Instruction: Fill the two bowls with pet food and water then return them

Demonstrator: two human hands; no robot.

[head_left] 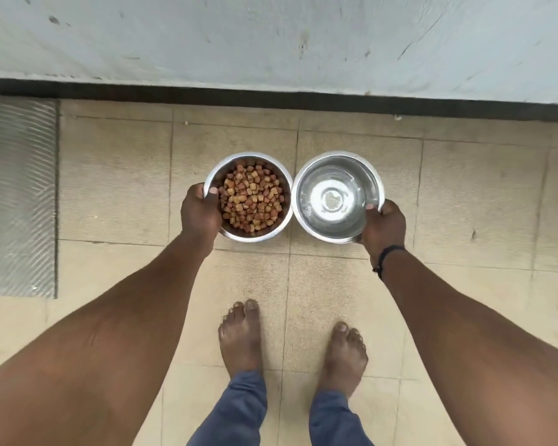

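Two steel bowls sit side by side over the beige tiled floor, their rims touching. The left bowl [273,162] is full of brown kibble [252,197]. My left hand [200,214] grips its left rim, thumb inside. The right bowl [306,194] holds clear water. My right hand [384,230] grips its lower right rim, thumb over the edge. I cannot tell whether the bowls rest on the floor or hang just above it.
A pale wall [271,37] with a dark skirting strip [271,98] runs just beyond the bowls. A grey ribbed mat [16,194] lies at the left. My bare feet [242,336] stand on the tiles below the bowls.
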